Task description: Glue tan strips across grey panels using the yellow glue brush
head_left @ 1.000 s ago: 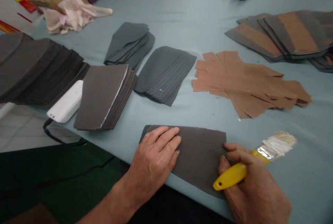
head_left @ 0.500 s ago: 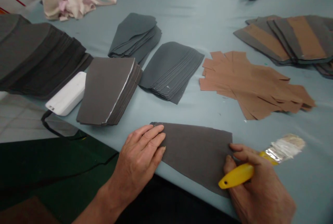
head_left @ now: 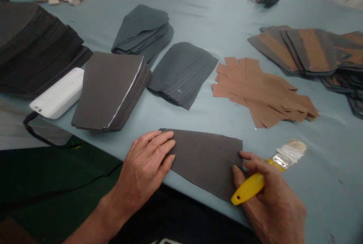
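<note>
Fingers of the left hand (head_left: 147,157) lie flat on the dark panel (head_left: 202,159) while the right hand's (head_left: 269,193) hold the yellow brush (head_left: 249,188) at the panel's right end, so press evenly, bristles (head_left: 295,148) outward, flat against the desk (head_left: 326,172).

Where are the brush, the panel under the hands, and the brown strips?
Brush (head_left: 250,188): head view, yellow handle.
Panel (head_left: 204,161): head view, middle of upper face.
Brown strips (head_left: 262,89): head view, middle of the pile.
</note>
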Demonstrator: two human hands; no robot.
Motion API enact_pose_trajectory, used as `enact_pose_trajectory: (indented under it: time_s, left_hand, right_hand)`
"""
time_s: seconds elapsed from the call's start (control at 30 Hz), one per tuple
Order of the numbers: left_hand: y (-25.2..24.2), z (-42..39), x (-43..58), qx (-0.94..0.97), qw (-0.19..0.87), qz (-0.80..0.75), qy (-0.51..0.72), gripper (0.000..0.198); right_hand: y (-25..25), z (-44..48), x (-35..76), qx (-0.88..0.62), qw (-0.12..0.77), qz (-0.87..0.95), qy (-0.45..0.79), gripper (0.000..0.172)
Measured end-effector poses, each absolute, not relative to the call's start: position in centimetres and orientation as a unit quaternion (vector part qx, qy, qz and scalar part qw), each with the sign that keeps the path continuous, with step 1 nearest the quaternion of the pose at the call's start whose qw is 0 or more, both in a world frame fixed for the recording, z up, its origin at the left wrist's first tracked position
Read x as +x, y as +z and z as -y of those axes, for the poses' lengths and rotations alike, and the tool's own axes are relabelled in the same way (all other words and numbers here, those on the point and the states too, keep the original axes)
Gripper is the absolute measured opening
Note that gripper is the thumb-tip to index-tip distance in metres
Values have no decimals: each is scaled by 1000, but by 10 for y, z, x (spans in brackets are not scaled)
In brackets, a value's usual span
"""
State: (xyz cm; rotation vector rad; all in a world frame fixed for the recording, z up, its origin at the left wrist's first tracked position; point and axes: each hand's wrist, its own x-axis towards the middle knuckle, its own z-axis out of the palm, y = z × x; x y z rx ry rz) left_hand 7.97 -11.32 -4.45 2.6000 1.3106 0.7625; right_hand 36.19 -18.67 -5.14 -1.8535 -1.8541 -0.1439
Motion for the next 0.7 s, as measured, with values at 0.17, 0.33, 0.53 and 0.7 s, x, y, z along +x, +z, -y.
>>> enact_pose_trajectory:
  time_s: [0.17,0.33,0.53,0.7]
  left_hand:
    - [-47,112,80,858,59,-435,267,21]
    - [-45,112,78,865,59,-425,261,23]
    - [-38,118,97,869,59,-419,255,22]
    - [-38,126,124,869,82,-419,251,24]
  right_hand:
    - [-46,185,360,-673,275,685,-41,19]
    - [-52,186,362,-675,284,680,-33,17]
    - [-54,185,365,-663,308,682,-4,12]
    - [-57,184,365,-669,327,667,21,10]
